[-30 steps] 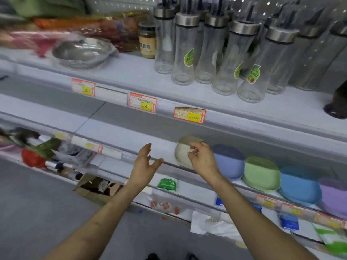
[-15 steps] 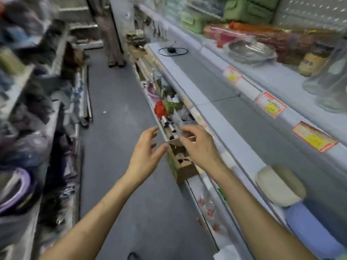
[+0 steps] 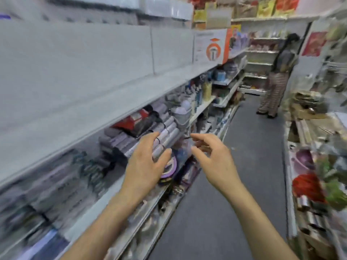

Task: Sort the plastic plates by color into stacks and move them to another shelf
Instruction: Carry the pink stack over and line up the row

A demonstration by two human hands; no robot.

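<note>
1. Left hand [image 3: 144, 166] and right hand [image 3: 212, 156] floated mid-frame, fingers loose, holding nothing.
2. Couldn't pick out any plates, too blurry. Looked like a between-shelves step; next up would be finding them.
3. Aisle [image 3: 253, 166] was open toward the upper right, with the shelf edge [image 3: 112, 119] close on the left.

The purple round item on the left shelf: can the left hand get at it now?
Probably yes: the left hand, open and holding nothing, is right beside the purple round item, with nothing between them.
</note>
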